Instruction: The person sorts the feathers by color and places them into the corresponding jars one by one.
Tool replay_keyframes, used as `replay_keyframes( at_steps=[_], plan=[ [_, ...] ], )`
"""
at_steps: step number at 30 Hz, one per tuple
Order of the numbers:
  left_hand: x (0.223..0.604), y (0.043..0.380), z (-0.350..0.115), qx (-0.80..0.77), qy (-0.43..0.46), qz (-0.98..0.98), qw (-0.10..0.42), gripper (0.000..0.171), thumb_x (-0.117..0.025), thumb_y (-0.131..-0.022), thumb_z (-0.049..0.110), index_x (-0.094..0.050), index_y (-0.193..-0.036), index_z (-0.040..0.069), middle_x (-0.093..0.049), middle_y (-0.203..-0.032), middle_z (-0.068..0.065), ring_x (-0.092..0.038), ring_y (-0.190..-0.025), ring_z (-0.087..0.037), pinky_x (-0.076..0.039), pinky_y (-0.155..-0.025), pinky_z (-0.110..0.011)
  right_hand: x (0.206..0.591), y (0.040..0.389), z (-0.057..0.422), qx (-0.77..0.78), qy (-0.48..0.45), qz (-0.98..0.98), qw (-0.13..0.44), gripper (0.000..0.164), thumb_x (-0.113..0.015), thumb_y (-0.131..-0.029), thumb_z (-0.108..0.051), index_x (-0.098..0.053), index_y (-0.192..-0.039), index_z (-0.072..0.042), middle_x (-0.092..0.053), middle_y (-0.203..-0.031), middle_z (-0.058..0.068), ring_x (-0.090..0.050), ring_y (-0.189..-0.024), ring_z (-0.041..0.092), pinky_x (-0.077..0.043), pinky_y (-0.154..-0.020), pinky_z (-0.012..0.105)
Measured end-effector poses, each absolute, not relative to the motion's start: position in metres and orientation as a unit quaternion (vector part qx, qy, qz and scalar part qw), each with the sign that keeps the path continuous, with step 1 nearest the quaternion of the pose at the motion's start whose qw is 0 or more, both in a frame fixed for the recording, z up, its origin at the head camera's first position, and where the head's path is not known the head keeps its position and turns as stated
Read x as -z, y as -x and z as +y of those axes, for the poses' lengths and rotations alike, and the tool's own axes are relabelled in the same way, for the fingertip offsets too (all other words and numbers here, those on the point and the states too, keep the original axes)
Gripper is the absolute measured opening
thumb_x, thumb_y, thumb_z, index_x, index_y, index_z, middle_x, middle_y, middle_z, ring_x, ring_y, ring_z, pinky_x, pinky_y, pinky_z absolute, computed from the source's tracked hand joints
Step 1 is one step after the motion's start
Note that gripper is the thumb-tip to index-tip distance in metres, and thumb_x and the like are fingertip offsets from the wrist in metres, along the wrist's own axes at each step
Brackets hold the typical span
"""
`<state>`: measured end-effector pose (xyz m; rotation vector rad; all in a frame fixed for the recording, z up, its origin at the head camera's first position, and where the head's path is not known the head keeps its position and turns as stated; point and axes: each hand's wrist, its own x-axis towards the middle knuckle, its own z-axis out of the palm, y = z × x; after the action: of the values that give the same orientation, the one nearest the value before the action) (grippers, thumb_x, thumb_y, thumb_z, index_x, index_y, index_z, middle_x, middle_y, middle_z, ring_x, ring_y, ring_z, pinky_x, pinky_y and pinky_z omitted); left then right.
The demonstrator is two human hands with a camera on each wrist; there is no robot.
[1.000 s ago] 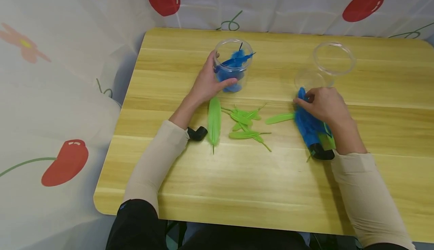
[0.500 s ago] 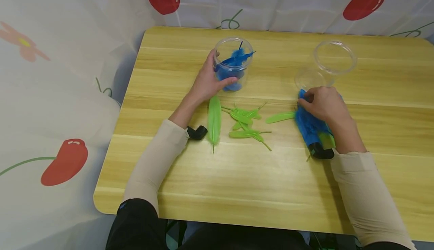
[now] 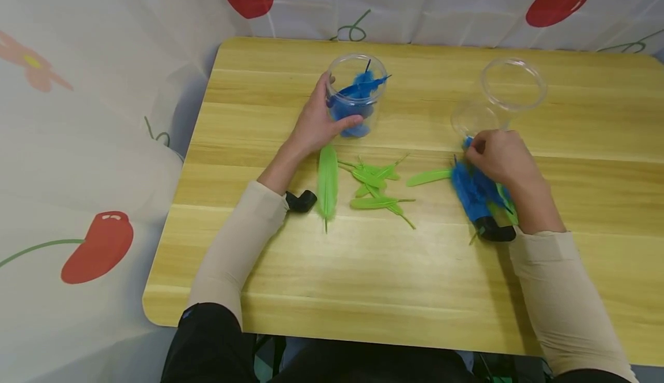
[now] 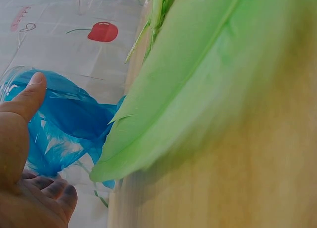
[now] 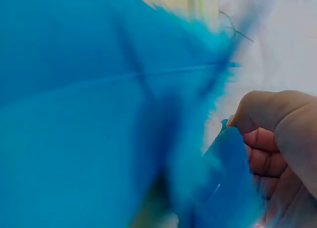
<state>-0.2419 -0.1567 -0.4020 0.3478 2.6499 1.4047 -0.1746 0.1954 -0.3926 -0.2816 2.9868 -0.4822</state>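
Note:
My left hand (image 3: 316,120) grips a clear plastic cup (image 3: 358,102) on its left side, with the thumb across the front. Several blue feathers (image 3: 358,90) are inside it, two quills sticking up near the rim. At the right, my right hand (image 3: 503,155) pinches a blue feather (image 5: 230,173) between thumb and forefinger. Below that hand lies a pile of blue feathers (image 3: 466,192), partly hidden by the hand and wrist; close up, these fill most of the right wrist view. Green feathers (image 3: 508,201) show beside the pile.
Several green feathers (image 3: 370,181) lie crossed mid-table, with a longer one (image 3: 327,184) near my left wrist. Another green feather (image 3: 427,178) points toward the blue pile. A second clear cup (image 3: 510,108) stands behind my right hand. A cherry-print curtain (image 3: 415,11) hangs behind the table.
My right hand has shifted slightly right, drawing the pinched blue feather away from the pile's left edge. My left hand stays on the cup. The head view has tilted slightly.

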Motion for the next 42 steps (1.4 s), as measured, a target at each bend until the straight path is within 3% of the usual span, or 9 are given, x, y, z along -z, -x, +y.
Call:
replay_keyframes(
  at_steps=[8, 15, 19, 22, 26, 30, 42],
  plan=[
    [0.401, 0.242, -0.156, -0.461, -0.106, 0.879, 0.066, 0.107, -0.076, -0.082, 0.052, -0.009, -0.158, 0.019, -0.023, -0.162, -0.002, -0.023, -0.147, -0.019, -0.023, -0.118, -0.040, 0.374, 0.165, 0.201, 0.209, 0.047, 0.976, 0.039, 0.026, -0.056, -0.095, -0.016, -0.066, -0.093, 0.008, -0.065, -0.082, 0.021, -0.057, -0.074, 0.036, -0.045, -0.070, 0.049],
    [0.401, 0.242, -0.156, -0.462, -0.104, 0.878, 0.068, 0.107, -0.076, -0.082, 0.052, -0.009, -0.158, 0.020, -0.023, -0.162, -0.002, -0.023, -0.147, -0.020, -0.023, -0.118, -0.040, 0.351, 0.155, 0.201, 0.221, 0.021, 0.975, 0.019, 0.029, -0.056, -0.096, -0.022, -0.066, -0.098, 0.005, -0.065, -0.088, 0.021, -0.056, -0.077, 0.034, -0.043, -0.065, 0.039],
    [0.401, 0.241, -0.157, -0.464, -0.105, 0.877, 0.066, 0.107, -0.076, -0.082, 0.051, -0.009, -0.158, 0.018, -0.024, -0.161, -0.002, -0.024, -0.147, -0.020, -0.023, -0.118, -0.040, 0.340, 0.151, 0.200, 0.229, 0.018, 0.973, -0.005, 0.028, -0.055, -0.096, -0.022, -0.066, -0.099, 0.004, -0.066, -0.089, 0.022, -0.057, -0.077, 0.033, -0.040, -0.062, 0.024],
    [0.402, 0.241, -0.157, -0.465, -0.105, 0.877, 0.065, 0.107, -0.076, -0.082, 0.051, -0.009, -0.158, 0.017, -0.024, -0.161, -0.002, -0.024, -0.147, -0.020, -0.023, -0.117, -0.040, 0.333, 0.148, 0.199, 0.242, 0.018, 0.970, -0.025, 0.027, -0.057, -0.097, -0.021, -0.067, -0.099, 0.004, -0.066, -0.089, 0.022, -0.055, -0.072, 0.022, -0.036, -0.058, 0.014],
    [0.402, 0.241, -0.156, -0.464, -0.108, 0.877, 0.064, 0.106, -0.076, -0.082, 0.051, -0.010, -0.158, 0.016, -0.025, -0.161, -0.002, -0.025, -0.146, -0.019, -0.024, -0.117, -0.038, 0.328, 0.146, 0.197, 0.267, 0.016, 0.962, -0.052, 0.026, -0.059, -0.097, -0.021, -0.068, -0.101, 0.003, -0.066, -0.091, 0.023, -0.047, -0.064, 0.002, -0.034, -0.058, 0.007],
    [0.402, 0.241, -0.156, -0.463, -0.108, 0.877, 0.064, 0.106, -0.076, -0.082, 0.051, -0.010, -0.158, 0.018, -0.025, -0.161, -0.002, -0.025, -0.146, -0.019, -0.024, -0.117, -0.038, 0.325, 0.149, 0.192, 0.289, 0.007, 0.955, -0.071, 0.028, -0.060, -0.098, -0.022, -0.068, -0.104, 0.003, -0.065, -0.093, 0.022, -0.045, -0.065, -0.004, -0.035, -0.060, 0.007],
    [0.402, 0.240, -0.156, -0.468, -0.111, 0.875, 0.063, 0.107, -0.076, -0.082, 0.051, -0.009, -0.158, 0.017, -0.025, -0.161, -0.002, -0.024, -0.147, -0.019, -0.023, -0.117, -0.039, 0.316, 0.168, 0.168, 0.346, 0.004, 0.930, -0.127, 0.029, -0.063, -0.097, -0.024, -0.070, -0.109, 0.001, -0.055, -0.079, -0.019, -0.049, -0.074, 0.002, -0.039, -0.068, 0.013]
  ],
)
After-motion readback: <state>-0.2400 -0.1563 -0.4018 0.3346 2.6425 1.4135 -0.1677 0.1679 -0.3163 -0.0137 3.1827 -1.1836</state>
